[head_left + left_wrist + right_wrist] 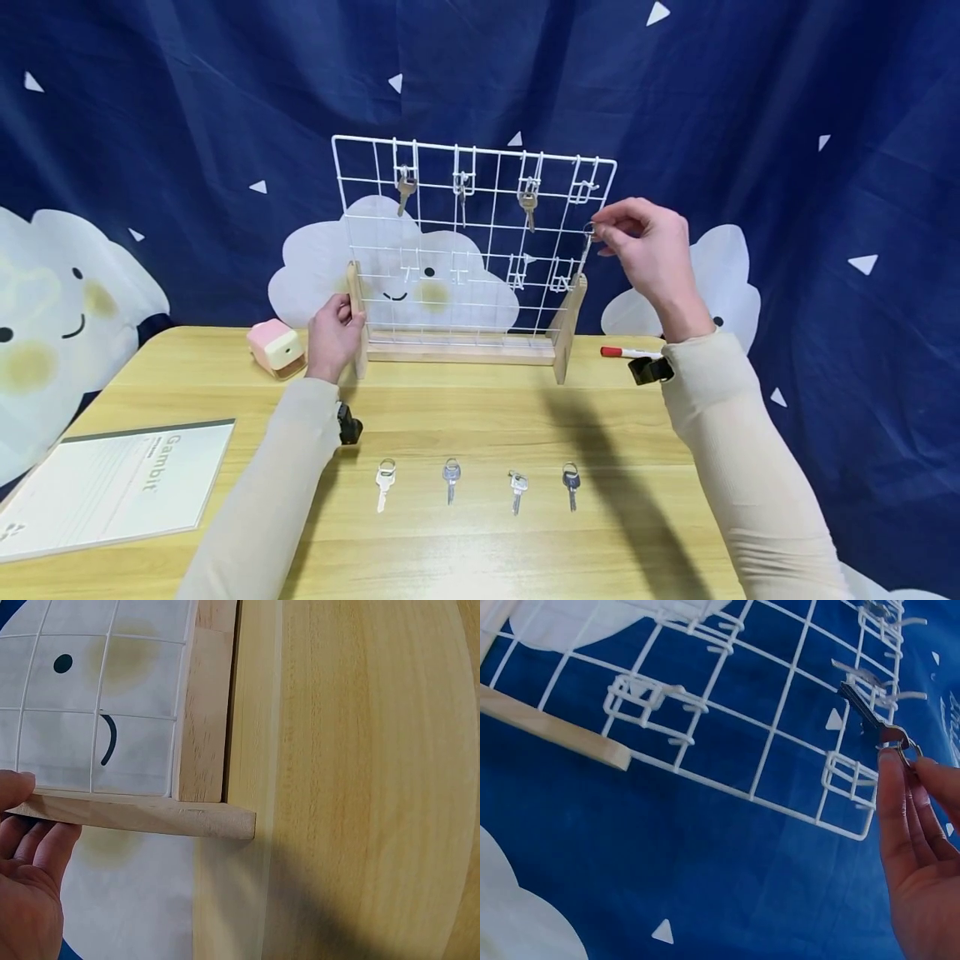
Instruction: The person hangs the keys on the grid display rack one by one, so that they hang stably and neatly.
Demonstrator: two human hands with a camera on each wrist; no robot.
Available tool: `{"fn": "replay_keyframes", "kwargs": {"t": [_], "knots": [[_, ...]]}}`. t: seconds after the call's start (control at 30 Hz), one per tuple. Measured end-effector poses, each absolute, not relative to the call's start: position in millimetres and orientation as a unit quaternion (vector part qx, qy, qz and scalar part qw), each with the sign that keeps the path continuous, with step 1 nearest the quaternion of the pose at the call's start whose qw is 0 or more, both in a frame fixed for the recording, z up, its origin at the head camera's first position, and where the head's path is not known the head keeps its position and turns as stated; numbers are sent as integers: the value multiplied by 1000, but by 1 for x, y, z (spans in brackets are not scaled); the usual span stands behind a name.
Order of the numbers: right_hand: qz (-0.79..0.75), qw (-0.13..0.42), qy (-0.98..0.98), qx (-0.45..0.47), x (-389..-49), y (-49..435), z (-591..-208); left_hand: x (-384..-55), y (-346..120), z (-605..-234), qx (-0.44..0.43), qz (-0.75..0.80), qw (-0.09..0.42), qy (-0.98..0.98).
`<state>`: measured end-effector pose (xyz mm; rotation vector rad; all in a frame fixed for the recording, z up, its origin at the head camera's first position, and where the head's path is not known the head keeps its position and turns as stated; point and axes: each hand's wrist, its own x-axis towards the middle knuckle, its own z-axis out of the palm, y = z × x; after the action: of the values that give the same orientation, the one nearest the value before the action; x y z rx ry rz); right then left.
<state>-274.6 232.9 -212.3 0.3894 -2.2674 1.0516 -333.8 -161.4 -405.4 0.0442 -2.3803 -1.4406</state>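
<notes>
My right hand pinches a key by its ring, thumb against fingertips. This key hangs near the right edge of a white wire grid rack, below the bare top-right hook. Three keys hang on the other top hooks: a left key, a middle key and a right key. Lower hooks carry none. With thumb and fingers, my left hand grips the rack's left wooden upright.
Several keys with rings lie in a row on the wooden table, among them a silver key and a darker key. A notebook lies at left, a pink-and-cream box-shaped object behind it. A red-capped marker lies right of the rack.
</notes>
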Motion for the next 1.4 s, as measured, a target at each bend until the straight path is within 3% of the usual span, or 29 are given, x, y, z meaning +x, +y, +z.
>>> {"fn": "replay_keyframes", "kwargs": {"t": [0.7, 1.4], "knots": [[447, 322, -829, 101, -293, 233, -179, -334, -160, -406, 16, -509, 183, -841], [445, 267, -852, 72, -303, 237, -190, -332, -160, -406, 14, -520, 175, -836]]}}
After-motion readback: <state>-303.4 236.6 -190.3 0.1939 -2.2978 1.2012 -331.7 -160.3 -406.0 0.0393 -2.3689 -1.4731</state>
